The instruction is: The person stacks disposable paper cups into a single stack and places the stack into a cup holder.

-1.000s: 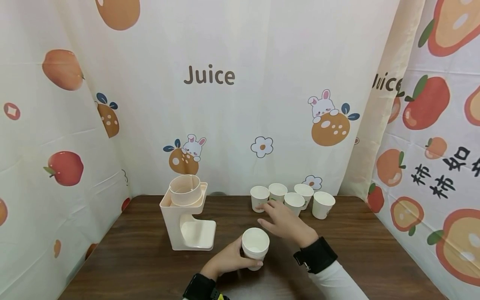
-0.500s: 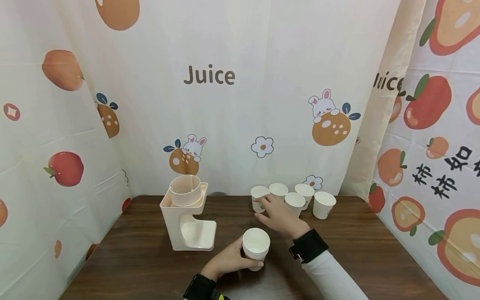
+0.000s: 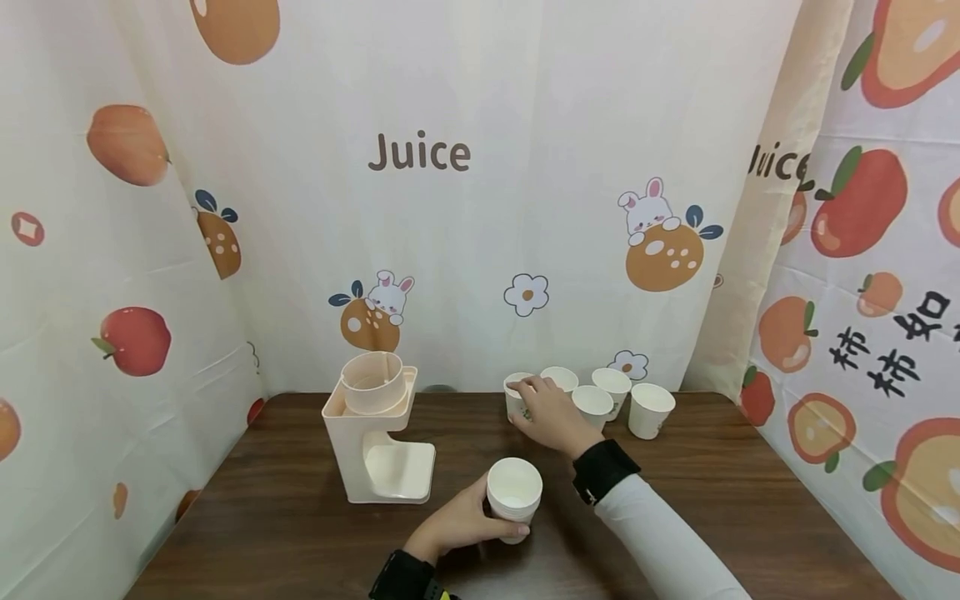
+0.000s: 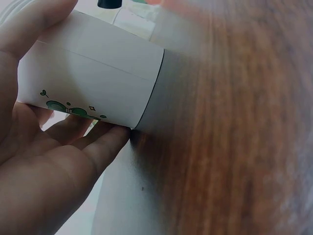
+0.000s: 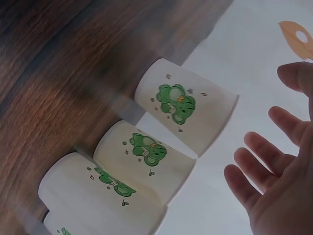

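Right hand (image 3: 551, 417) has moved nearer five loose white paper cups (image 3: 651, 410). Across the dark wooden bench (image 3: 750, 517): cream plastic stand (image 3: 348, 450); left hand (image 3: 459, 523), fingers clamped round a white paper-cup stack (image 3: 514, 482); right fingers (image 5: 261, 166) apart, near the leftmost loose cup (image 3: 513, 405).

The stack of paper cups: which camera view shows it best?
The head view: the stack of paper cups shows from mouth to base, partly behind the left hand. The left wrist view shows its printed side close up, top cropped; the right wrist view lacks it.
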### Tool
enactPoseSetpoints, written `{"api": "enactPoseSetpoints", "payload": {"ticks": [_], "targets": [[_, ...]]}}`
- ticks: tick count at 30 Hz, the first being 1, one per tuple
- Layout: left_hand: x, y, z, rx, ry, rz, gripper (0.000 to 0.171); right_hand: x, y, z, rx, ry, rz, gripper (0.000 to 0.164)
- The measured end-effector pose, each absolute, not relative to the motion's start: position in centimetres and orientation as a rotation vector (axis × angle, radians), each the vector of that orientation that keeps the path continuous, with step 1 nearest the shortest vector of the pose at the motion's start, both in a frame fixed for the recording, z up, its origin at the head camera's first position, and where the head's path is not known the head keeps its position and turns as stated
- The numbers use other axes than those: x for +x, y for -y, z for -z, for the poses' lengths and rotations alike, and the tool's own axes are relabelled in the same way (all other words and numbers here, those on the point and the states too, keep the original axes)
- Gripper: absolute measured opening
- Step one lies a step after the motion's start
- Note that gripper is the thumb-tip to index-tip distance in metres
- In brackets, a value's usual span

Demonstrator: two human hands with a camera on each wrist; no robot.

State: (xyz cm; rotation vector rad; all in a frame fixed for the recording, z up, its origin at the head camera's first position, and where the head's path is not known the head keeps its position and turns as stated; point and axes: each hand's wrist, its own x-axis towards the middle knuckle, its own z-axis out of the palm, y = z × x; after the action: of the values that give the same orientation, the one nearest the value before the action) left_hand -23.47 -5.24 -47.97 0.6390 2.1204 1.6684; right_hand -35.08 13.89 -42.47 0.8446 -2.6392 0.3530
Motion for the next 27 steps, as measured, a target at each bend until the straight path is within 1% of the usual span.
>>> {"api": "enactPoseSetpoints", "payload": {"ticks": [6, 13, 27], "targets": [[-23.4, 5.2, 47.9, 0.625, -2.113, -1.658, 0.079, -36.3, -13.8, 42.8, 0.814, 2.706, -0.254, 0.05], [-23.6, 5.3, 48.0, 0.634, -2.112, -1.661, 0.079, -37.5, -13.3, 42.8, 0.855, 2.709, -0.192, 0.052], [-23.6, 5.3, 48.0, 0.638, -2.11, -1.686, 0.076, -40.0, -11.9, 42.4, 0.769, 2.896, -0.097, 0.055]]}}
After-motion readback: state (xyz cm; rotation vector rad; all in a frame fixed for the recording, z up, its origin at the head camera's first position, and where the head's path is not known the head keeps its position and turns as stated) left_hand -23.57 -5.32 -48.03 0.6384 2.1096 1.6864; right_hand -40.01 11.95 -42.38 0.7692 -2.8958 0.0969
